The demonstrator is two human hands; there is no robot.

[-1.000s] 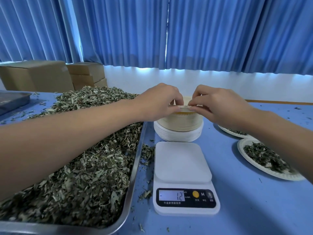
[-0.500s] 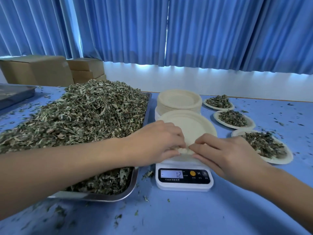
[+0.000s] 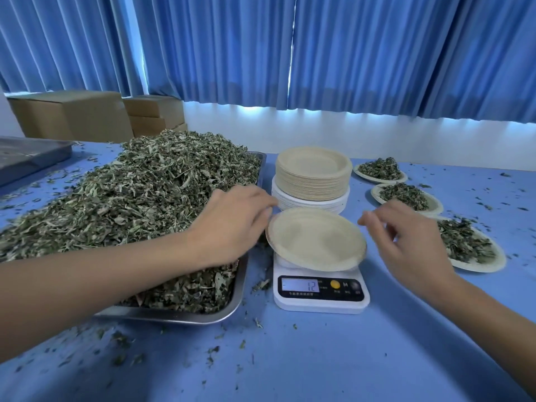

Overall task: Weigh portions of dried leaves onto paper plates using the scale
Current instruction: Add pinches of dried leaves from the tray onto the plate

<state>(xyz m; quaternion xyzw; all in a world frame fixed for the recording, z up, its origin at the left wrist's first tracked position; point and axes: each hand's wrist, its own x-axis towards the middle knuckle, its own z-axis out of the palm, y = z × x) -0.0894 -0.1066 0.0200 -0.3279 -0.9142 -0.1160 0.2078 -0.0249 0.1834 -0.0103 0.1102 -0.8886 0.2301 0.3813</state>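
Observation:
An empty paper plate lies on the white scale, whose display reads 12. My left hand hovers at the plate's left rim with loose fingers, holding nothing. To the plate's right, my right hand is off the rim, fingers relaxed and slightly curled. A big heap of dried leaves fills the metal tray on the left. Behind the scale stands a stack of paper plates.
Three filled plates line the right side of the blue table. Cardboard boxes and a dark tray sit at the back left. Leaf crumbs are scattered over the table. Blue curtains hang behind.
Both hands lifted a plate off the stack and set it on the scale. They have now let go and drawn apart to the plate's two sides.

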